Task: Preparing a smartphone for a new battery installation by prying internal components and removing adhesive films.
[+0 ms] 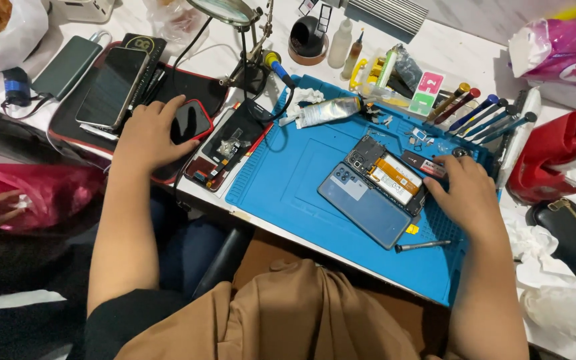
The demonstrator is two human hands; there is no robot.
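A white worktable [465,50] is covered toward its near edge by a blue repair mat [288,180]. A black pad [68,127] lies at the left edge, a red pouch [555,157] and black pouch [571,233] at the right edge.

Matt blue rubbery mat [281,180], glossy glass phone w/ red case [191,121], crinkled metal tube [328,111], glossy pink plastic bag [48,190]
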